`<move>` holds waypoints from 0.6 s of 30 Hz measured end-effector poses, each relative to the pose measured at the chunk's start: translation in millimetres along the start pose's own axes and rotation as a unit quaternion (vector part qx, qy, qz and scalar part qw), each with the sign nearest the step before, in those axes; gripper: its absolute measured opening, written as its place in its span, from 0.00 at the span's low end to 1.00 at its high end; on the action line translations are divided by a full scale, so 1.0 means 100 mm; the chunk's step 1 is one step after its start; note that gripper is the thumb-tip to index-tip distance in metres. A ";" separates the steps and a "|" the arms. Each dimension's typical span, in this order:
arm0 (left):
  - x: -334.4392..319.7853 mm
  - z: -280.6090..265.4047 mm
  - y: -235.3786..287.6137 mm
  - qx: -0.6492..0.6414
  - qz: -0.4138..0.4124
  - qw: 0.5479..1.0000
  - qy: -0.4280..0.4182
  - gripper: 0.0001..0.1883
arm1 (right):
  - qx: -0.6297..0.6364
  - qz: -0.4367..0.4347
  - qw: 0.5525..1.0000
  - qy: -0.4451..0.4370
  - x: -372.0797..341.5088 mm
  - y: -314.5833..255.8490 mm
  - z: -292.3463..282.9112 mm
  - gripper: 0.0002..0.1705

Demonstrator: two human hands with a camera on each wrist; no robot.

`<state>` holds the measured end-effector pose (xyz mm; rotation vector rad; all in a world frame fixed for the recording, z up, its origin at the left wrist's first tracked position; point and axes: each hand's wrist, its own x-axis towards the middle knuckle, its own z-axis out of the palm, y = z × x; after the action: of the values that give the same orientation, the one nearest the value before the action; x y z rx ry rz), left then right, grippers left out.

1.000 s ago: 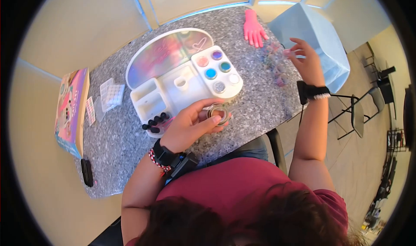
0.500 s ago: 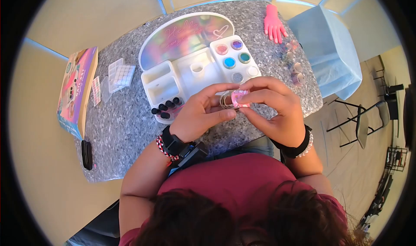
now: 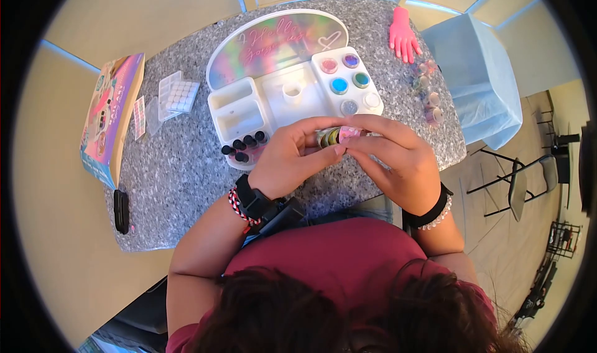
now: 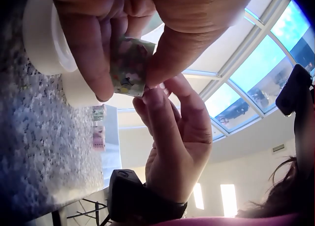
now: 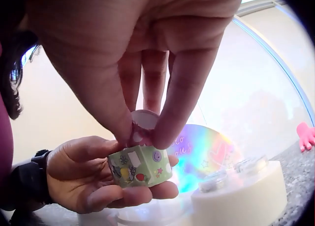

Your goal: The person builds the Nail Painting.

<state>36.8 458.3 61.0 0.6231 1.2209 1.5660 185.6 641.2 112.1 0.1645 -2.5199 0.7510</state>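
My left hand [image 3: 280, 160] holds a roll of green sticker tape [image 5: 140, 167], printed with a smiley, a strawberry and stars, between thumb and fingers. From the other side, my right hand [image 3: 401, 160] pinches a smaller pink roll [image 5: 141, 136] between thumb and fingertips. In the right wrist view the pink roll sits right at the green roll's upper rim. The head view shows both hands together over the front edge of a white nail-art stand [image 3: 280, 98], the fingers covering much of the rolls.
Glitter pots [image 3: 339, 85] fill the stand's right side, black-capped bottles [image 3: 249, 141] its front left. More small rolls [image 3: 433, 107] lie at the table's right, below a pink model hand [image 3: 404, 39]. A box [image 3: 112, 116], a sticker sheet [image 3: 139, 116] and a clear case [image 3: 180, 98] are at left.
My right hand has come from the small rolls at the right to my left hand, bringing the pink roll against the held roll. The head view has shifted slightly.
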 end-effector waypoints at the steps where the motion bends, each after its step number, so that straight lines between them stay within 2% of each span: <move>1: 0.00 -0.01 -0.01 0.004 0.000 1.000 0.002 0.28 | -0.011 -0.001 1.000 0.014 0.02 -0.03 0.01 0.15; 6: -0.01 -0.02 0.01 0.028 0.000 0.999 0.018 0.27 | -0.012 -0.020 0.999 0.027 0.02 0.01 0.07 0.14; 12: -0.01 -0.03 -0.02 0.018 -0.002 1.000 0.021 0.27 | -0.008 0.024 1.000 -0.003 0.02 -0.06 0.06 0.13; 18: -0.02 -0.03 0.00 0.018 -0.022 0.999 0.017 0.27 | -0.042 -0.008 0.999 -0.019 0.01 -0.03 0.06 0.13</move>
<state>34.8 455.7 60.8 0.5899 1.2822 1.5265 183.1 635.4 109.3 0.1702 -2.5770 0.6406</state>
